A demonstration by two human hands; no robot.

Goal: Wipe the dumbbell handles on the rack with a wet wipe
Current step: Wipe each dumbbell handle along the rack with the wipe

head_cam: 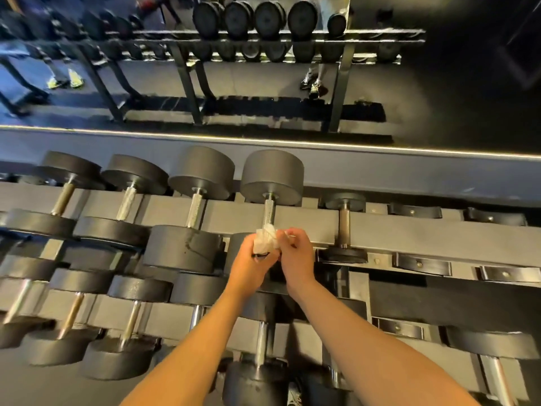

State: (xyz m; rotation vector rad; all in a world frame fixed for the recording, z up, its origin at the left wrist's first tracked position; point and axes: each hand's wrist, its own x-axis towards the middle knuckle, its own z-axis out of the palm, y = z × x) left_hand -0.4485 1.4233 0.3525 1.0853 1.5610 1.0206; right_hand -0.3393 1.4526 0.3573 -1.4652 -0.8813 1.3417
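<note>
Forearms (202, 335) fill my lower view; left hand (248, 260) clutches the crumpled wet wipe (265, 241) (right hand (295, 253) pinching its edge) at the near end of a dumbbell handle (269, 213) on the rack (310, 224).

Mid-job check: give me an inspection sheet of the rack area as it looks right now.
Surface: grey rack, two tiers in view, with empty cradles at the right.
Job's things: crumpled white wipe at the near end of a big top-tier dumbbell's handle, next to the small dumbbell.
Clutter: nothing seen.
Grips: left hand and right hand both hold the wipe. There is a dark bit under the left fingers, but I cannot tell what it is.
Cables: nothing seen.
Surroundings: beyond the lit ledge, a second rack and people's legs, possibly in a mirror.
</note>
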